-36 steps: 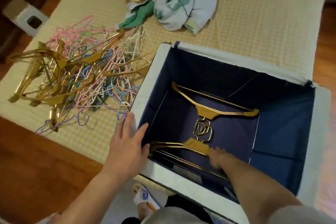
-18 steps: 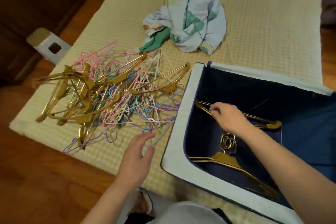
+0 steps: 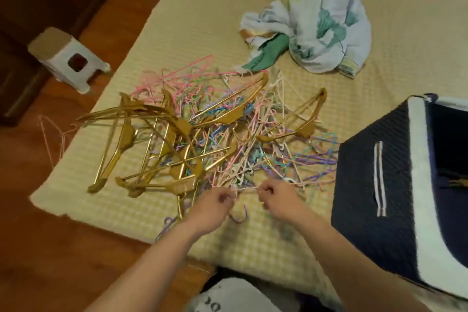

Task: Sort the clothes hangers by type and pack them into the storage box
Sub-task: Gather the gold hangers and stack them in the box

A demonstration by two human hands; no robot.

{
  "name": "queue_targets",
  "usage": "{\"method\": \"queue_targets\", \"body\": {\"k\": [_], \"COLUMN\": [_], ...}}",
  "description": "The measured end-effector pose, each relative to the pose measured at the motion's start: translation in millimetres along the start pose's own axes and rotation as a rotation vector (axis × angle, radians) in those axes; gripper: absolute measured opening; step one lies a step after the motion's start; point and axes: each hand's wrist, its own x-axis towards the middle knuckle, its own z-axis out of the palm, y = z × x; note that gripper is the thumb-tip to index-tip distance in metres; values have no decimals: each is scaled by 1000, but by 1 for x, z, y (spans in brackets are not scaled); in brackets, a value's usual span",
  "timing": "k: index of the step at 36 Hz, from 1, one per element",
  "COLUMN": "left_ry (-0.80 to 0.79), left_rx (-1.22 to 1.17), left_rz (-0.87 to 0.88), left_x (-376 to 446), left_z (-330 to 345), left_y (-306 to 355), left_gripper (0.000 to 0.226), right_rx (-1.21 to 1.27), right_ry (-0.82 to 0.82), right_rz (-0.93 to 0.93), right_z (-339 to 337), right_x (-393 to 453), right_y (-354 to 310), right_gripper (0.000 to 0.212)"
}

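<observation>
A tangled pile of hangers lies on the yellow bed mat (image 3: 253,230): thick gold hangers (image 3: 162,144) mostly on the left, thin pastel wire hangers (image 3: 273,157) through the middle and right. My left hand (image 3: 215,201) and my right hand (image 3: 277,196) are side by side at the pile's near edge, both with fingers closed on thin wire hangers. The navy storage box (image 3: 374,185) with a white rim stands at the right. A gold hanger (image 3: 458,181) shows inside it.
A crumpled white and green cloth (image 3: 319,33) lies on the mat behind the pile. A small white stool (image 3: 65,58) stands on the wooden floor at the left. One pink wire hanger (image 3: 52,134) hangs off the mat's left edge.
My right hand left the box and came to the pile. My left hand moved forward onto the wire hangers. Both closed on thin hangers. The view swung left.
</observation>
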Motion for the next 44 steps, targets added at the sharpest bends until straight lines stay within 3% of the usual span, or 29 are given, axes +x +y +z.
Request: {"method": "queue_targets", "body": {"k": [5,8,12,16,19,23,26,30,34,41,44], "left_ry": [219,308,474,333,240,306,458,621,644,681,689], "left_rx": [-212,-78,319,623,736,746,738,801,780,538,397], "left_rz": [-134,-140,61,-25,-130,-137,-44,-21,2,189,246], "left_x": [-1,13,59,102,126,119,89,45,-3,-88,-109], "left_z": [-70,-90,-86,-68,-61,-68,-83,-104,-110,-88,-80], "left_y": [-50,-58,-42,-25,-38,-31,-15,-1,10,36,37], "left_gripper": [24,24,21,67,80,68,45,36,31,28,24], "right_rx": [136,246,336,388,417,458,451,450,417,307,445], "right_ry": [-31,-2,100,126,98,75,68,38,-27,-119,-170], "right_rz": [119,209,243,249,271,313,311,314,265,164,135], "right_z": [39,34,30,35,39,33,30,27,20,8,-6], "right_x": [10,15,26,21,8,-13,-21,-24,-28,-30,-35], "right_y": [-9,-21,-19,-11,-3,9,20,30,22,3,-21], "right_gripper": [20,14,16,21,22,26,25,28,27,20,23]}}
